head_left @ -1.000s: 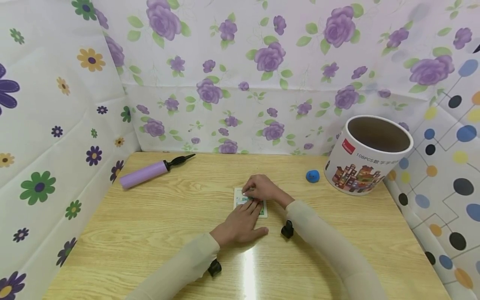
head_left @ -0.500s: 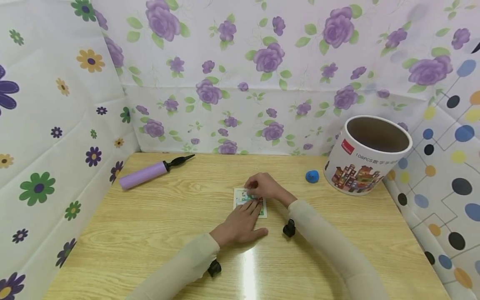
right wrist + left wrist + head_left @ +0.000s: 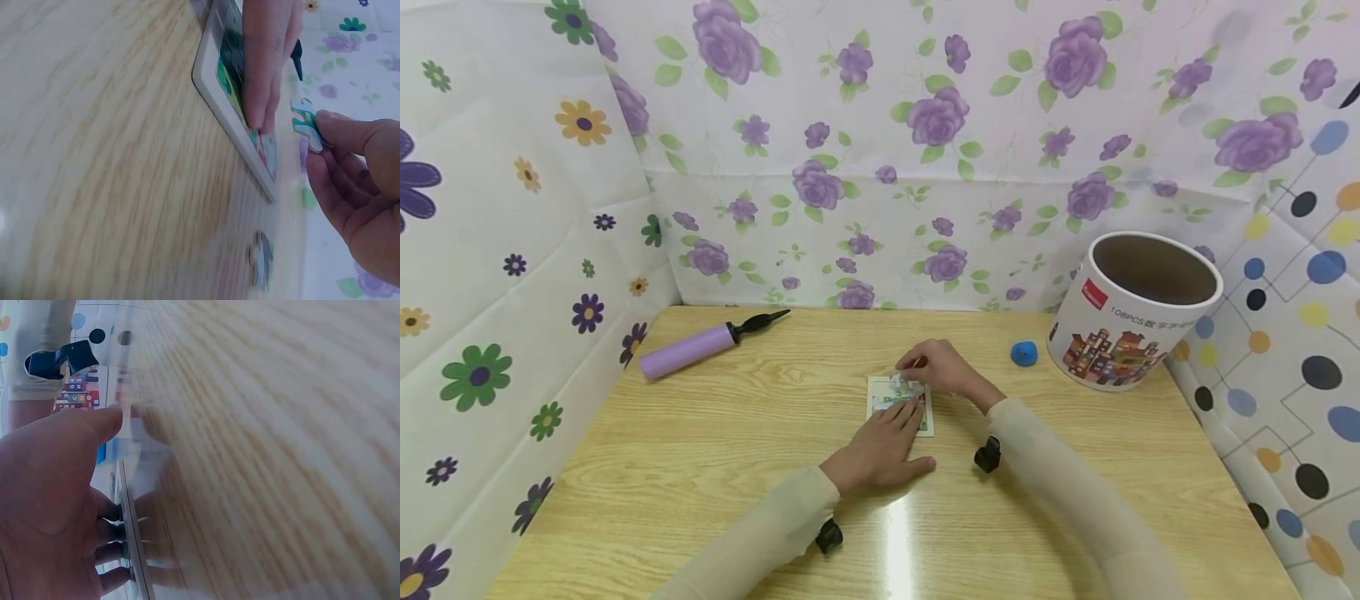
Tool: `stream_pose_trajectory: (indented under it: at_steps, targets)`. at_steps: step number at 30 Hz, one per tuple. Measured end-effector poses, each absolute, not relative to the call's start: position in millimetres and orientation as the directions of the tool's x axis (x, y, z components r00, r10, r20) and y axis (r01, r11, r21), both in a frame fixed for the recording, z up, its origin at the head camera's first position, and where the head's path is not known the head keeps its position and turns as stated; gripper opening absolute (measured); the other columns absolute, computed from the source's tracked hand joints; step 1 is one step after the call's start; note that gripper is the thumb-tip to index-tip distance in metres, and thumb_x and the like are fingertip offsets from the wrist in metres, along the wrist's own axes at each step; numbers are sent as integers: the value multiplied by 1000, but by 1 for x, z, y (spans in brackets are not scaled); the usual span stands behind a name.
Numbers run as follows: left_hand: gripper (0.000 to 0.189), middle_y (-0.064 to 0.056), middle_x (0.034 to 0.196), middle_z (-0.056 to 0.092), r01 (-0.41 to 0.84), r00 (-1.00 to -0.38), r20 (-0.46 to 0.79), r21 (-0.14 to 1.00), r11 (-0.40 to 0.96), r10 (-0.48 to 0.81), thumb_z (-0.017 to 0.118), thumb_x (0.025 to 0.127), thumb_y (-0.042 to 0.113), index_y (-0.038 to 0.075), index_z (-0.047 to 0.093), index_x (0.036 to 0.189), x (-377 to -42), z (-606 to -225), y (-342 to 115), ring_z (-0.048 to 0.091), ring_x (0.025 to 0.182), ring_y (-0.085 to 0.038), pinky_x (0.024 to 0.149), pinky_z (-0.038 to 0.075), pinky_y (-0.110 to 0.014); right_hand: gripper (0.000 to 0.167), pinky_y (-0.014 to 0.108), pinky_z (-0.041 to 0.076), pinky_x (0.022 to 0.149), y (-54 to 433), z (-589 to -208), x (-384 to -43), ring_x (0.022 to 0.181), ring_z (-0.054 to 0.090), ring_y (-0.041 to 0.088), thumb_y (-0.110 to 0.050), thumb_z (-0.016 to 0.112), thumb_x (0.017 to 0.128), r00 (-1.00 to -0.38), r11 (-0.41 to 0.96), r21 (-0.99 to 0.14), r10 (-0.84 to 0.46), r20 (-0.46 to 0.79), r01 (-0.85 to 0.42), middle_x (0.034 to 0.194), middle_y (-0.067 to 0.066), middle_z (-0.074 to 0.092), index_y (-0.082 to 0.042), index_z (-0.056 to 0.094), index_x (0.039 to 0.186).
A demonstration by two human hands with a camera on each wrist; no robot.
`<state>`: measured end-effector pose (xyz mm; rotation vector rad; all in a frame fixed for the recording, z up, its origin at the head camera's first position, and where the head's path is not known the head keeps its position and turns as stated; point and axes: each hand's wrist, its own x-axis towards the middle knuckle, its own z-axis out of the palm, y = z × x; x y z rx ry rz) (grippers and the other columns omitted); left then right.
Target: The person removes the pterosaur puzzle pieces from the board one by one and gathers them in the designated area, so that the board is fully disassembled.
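Note:
A small jigsaw puzzle [image 3: 880, 392] with a white frame and a green and blue picture lies on the table. My left hand [image 3: 880, 446] rests on it, fingers straight and thumb out to the side. Over the puzzle's far edge, my right hand [image 3: 942, 367] pinches a jigsaw piece [image 3: 307, 125] between thumb and fingertips, raised off the board in the right wrist view. A second piece [image 3: 262, 261] lies on the table beside the frame [image 3: 232, 130]. The left hand hides part of the picture.
A purple hand pump [image 3: 688, 350] with a black nozzle lies at the back left. A small blue lump [image 3: 1024, 353] sits at the back right, beside a large white tub [image 3: 1120, 333]. Floral cloths stand behind and at both sides of the wooden table [image 3: 737, 442].
My right hand has lifted a jigsaw piece and drawn slightly back to the right, uncovering more of the picture. The left hand has stayed in place.

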<state>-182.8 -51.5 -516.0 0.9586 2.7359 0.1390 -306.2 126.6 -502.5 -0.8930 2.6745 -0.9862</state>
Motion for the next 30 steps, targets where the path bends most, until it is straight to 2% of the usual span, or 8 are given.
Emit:
stream_pose_trajectory:
  at_steps: [5,9,13,18,25,30]
  targets:
    - [87,-11,171,11,598,-760,-192,168,784,621,38,104,65,5,16,164,-183,-515,-51,13,158,-26,125,22,-45,17,28,57,68,143,-499,-302,79,69,14,-18,72,97,-808,601,-636,-586,62,-484,109,5,75,-12,80,111]
    - [87,-11,171,12,598,-761,-187,171,783,622,39,104,64,4,17,164,-182,-515,-51,15,158,-27,125,23,-45,20,28,58,62,159,-498,-299,71,71,20,-19,72,98,-825,593,-673,-563,45,-441,109,6,74,-9,79,114]
    - [87,-12,171,13,600,-761,-181,167,782,623,39,104,64,4,18,163,-182,-514,-51,16,157,-28,124,23,-46,20,30,59,68,177,-498,-296,77,72,16,-20,72,98,-845,611,-667,-533,52,-426,107,4,74,-9,80,113]
    - [87,-12,171,13,604,-760,-173,168,779,626,39,104,63,4,18,163,-182,-515,-51,16,157,-28,124,23,-46,17,37,59,77,201,-500,-294,86,70,14,-19,75,95,-854,645,-607,-509,110,-463,104,1,76,-12,81,109]
    - [87,-13,171,13,611,-754,-169,174,772,635,40,104,63,4,17,164,-181,-515,-53,17,157,-29,124,24,-46,16,41,58,80,228,-503,-292,91,69,19,-15,75,94,-868,667,-592,-481,121,-452,101,4,76,-10,82,108]
    - [86,-15,170,16,622,-748,-154,176,763,645,41,104,61,2,20,163,-181,-514,-53,19,157,-30,124,25,-47,15,39,57,79,239,-507,-294,90,68,18,-12,74,95,-882,674,-611,-463,89,-416,101,5,76,-9,82,107]
